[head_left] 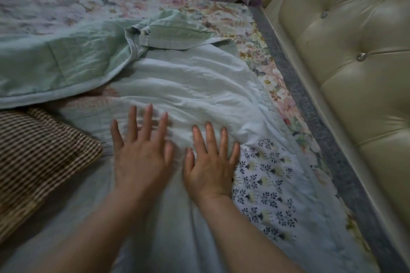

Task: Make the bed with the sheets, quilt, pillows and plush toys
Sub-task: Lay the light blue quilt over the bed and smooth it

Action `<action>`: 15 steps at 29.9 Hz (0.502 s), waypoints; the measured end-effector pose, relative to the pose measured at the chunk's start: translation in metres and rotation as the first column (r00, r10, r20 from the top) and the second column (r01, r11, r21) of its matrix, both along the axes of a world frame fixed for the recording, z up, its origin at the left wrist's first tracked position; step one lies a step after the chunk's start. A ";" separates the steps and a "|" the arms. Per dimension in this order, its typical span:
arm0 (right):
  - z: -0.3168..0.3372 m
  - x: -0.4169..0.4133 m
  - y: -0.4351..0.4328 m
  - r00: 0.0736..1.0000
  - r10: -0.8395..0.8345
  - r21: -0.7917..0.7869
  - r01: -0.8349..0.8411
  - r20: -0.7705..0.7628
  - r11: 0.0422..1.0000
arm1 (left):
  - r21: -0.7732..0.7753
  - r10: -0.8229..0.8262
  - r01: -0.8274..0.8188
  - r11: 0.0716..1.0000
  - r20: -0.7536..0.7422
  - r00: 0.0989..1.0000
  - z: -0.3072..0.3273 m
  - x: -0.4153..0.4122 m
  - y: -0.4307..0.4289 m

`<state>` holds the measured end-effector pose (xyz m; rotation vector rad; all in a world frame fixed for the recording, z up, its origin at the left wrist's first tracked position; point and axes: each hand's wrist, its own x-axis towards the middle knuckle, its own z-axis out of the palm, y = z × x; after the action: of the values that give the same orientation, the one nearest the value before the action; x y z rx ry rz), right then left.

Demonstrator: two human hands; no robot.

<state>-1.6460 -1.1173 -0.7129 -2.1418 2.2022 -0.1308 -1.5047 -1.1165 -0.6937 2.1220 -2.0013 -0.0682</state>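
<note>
Hands: Our left hand (142,153) and right hand (210,166) lay palms down side by side, fingers straight and spread, gripping nothing.
Quilt: The pale mint-green stitched cotton quilt (188,86) lay under both palms, creased around our fingers, with a dark-sprigged white patch beside the right hand.
Flap: One corner of it (66,55) was turned back on itself at the upper left.
Why flat: We judged the open palms were there to press the creases out, not to lift the cloth.
Direction: The quilt's edge ran alongside the cream button-tufted padded headboard (343,84), stopping short of it and leaving a strip of pink-and-yellow floral sheet (255,51) bare between them.
Long axis: We could not tell, because the quilt ran out of view on two sides.
Pillow: A brown-and-cream striped pillow (37,162) sat near the left hand, apart from it, probably set aside until the quilt was smooth.
</note>
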 end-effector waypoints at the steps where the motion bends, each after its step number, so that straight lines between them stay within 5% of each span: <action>1: -0.001 -0.001 -0.002 1.000 0.007 0.022 -0.007 0.000 1.000 | -0.011 0.006 -0.005 1.000 0.007 1.000 0.002 -0.013 0.036; 3: 0.001 -0.005 -0.008 1.000 -0.001 0.023 0.001 -0.007 1.000 | 0.013 0.004 -0.002 1.000 -0.085 0.996 -0.001 -0.044 0.117; 5: 0.002 -0.005 -0.005 1.000 -0.010 0.018 0.010 0.002 1.000 | 0.075 0.002 0.000 0.997 -0.026 1.000 -0.012 -0.057 0.165; 11: 0.013 -0.007 0.010 0.997 0.065 0.105 -0.068 0.030 0.992 | 0.173 -0.003 0.002 0.985 0.009 1.000 -0.019 -0.054 0.167; 15: 0.040 -0.025 0.139 0.996 0.054 0.023 -0.056 0.068 0.998 | 0.160 0.018 -0.018 0.987 0.003 1.000 -0.019 -0.053 0.169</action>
<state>-1.6708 -0.9783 -0.6734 -2.1502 2.0955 -0.1693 -1.5574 -0.9470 -0.7131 2.2361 -2.0402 -0.2317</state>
